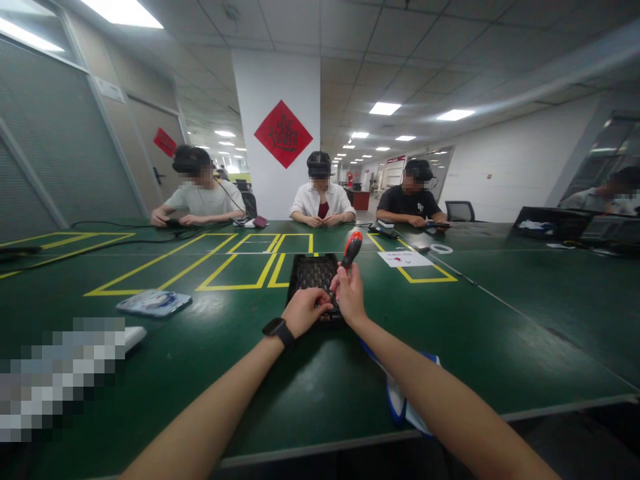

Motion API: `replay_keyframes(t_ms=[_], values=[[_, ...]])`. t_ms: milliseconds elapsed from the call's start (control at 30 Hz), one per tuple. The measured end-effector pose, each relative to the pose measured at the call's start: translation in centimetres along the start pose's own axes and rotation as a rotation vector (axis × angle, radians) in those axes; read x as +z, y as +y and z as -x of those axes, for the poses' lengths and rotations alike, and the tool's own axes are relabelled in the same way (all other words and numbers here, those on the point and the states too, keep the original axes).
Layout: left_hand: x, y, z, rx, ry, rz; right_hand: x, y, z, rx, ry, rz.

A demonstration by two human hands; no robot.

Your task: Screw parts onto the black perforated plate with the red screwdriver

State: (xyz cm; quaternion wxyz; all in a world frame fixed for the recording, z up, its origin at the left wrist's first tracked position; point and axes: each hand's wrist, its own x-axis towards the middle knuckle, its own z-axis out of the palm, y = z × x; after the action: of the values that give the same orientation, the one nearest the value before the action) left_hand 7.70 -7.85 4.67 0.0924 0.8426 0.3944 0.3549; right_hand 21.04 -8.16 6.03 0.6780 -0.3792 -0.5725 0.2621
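My right hand (349, 293) is closed around a screwdriver with a red and black handle (353, 250), which stands tilted with its handle end up. Its lower end points into a black open tray-like case (311, 267) on the green table. The inside of the case looks patterned, but its details are too small to make out. Over the near part of the case, my left hand (307, 310) has its fingers pinched together close to the screwdriver's lower end. Whatever sits between those fingertips is hidden. A dark watch (279, 329) is on my left wrist.
A phone-like flat item (154, 303) lies to the left. Blue-and-white cloth (400, 397) lies under my right forearm. Farther back are a white paper (404, 259), yellow tape outlines (115, 292) and cables. Several people sit around the table, and a black box (543, 223) stands far right.
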Motion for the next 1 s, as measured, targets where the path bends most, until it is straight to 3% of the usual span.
replay_keyframes(t_ms=[267, 533, 800, 1000], values=[[-0.13, 0.26, -0.09, 0.046, -0.044, -0.007, 0.01, 0.03, -0.27, 0.066, -0.060, -0.173], [-0.06, 0.22, -0.15, 0.005, -0.032, -0.052, 0.27, 0.04, -0.25, 0.035, 0.004, -0.091], [-0.24, 0.28, -0.21, 0.130, -0.077, -0.106, -0.06, -0.19, -0.34, 0.079, -0.106, -0.190], [-0.20, 0.40, -0.05, 0.104, -0.043, -0.161, 0.12, 0.03, -0.22, 0.026, -0.073, -0.141]])
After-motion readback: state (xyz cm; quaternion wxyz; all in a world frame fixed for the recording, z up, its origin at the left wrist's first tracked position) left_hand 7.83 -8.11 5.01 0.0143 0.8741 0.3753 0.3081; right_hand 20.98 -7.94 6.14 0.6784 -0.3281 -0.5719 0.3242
